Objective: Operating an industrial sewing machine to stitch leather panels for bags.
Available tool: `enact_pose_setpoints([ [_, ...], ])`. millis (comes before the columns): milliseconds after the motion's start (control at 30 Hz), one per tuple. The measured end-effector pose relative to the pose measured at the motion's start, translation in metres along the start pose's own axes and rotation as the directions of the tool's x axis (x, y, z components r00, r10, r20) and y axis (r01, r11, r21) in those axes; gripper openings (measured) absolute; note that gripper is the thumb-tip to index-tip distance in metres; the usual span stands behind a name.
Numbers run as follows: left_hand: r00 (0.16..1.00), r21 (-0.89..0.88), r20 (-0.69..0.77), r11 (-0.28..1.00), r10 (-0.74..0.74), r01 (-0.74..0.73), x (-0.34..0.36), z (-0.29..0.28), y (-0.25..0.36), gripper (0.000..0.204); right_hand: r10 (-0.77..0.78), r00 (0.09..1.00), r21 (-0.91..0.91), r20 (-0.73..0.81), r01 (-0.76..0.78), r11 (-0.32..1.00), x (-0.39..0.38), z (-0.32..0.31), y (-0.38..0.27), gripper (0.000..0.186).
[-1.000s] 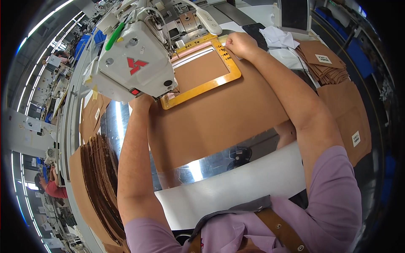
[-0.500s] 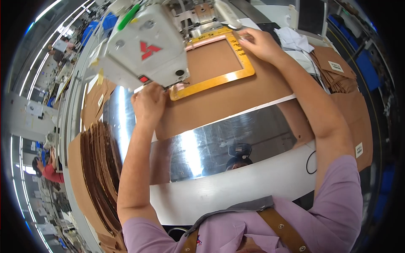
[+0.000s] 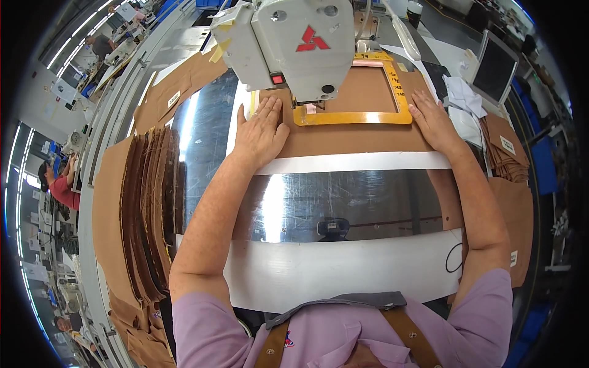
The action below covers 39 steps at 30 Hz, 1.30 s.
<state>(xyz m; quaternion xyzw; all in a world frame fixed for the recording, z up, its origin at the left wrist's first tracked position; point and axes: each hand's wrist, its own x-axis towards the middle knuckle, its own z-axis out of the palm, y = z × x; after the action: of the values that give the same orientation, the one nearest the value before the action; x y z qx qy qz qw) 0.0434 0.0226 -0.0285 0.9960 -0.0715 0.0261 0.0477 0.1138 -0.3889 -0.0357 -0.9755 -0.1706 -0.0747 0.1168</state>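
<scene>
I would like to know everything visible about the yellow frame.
The yellow frame is flat, with rounded corners and a glossy surface, perhaps plastic. Dark handwritten marks run along its right side; a pinkish strip lines the upper inner edge. It lies on the brown panel, which shows through its opening. The white machine head hides its upper left part. The right hand is close to its right edge; contact is unclear.

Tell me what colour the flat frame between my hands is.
The flat frame is yellow-orange with dark markings, seen best in the head view.
</scene>
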Motion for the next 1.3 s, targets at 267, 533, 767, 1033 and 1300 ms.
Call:
enact_pose_setpoints([
  [267, 0.999, 0.079, -0.023, 0.996, 0.041, -0.039, 0.026, 0.003, -0.002, 0.063, 0.059, 0.998, -0.094, 0.000, -0.058, 0.994, 0.011, 0.005, 0.001, 0.066],
  [533, 0.996, 0.137, -0.093, 0.991, 0.015, -0.002, 0.041, 0.007, -0.022, 0.060, 0.013, 0.999, -0.066, -0.047, -0.016, 0.998, 0.017, 0.017, 0.007, 0.066],
  [767, 0.995, 0.172, 0.099, 0.985, -0.010, -0.008, 0.072, -0.007, -0.025, 0.055, 0.047, 0.999, -0.029, -0.026, -0.048, 0.998, 0.028, 0.018, 0.011, 0.067],
  [1033, 0.994, 0.251, 0.113, 0.967, 0.004, -0.033, 0.092, -0.013, -0.022, 0.049, 0.045, 0.997, -0.136, -0.059, -0.053, 0.989, 0.033, 0.025, 0.014, 0.061],
  [1300, 0.997, 0.260, -0.082, 0.965, -0.009, 0.030, 0.079, -0.014, -0.028, 0.043, 0.024, 0.998, -0.123, -0.066, -0.032, 0.992, 0.028, 0.022, 0.011, 0.058],
])
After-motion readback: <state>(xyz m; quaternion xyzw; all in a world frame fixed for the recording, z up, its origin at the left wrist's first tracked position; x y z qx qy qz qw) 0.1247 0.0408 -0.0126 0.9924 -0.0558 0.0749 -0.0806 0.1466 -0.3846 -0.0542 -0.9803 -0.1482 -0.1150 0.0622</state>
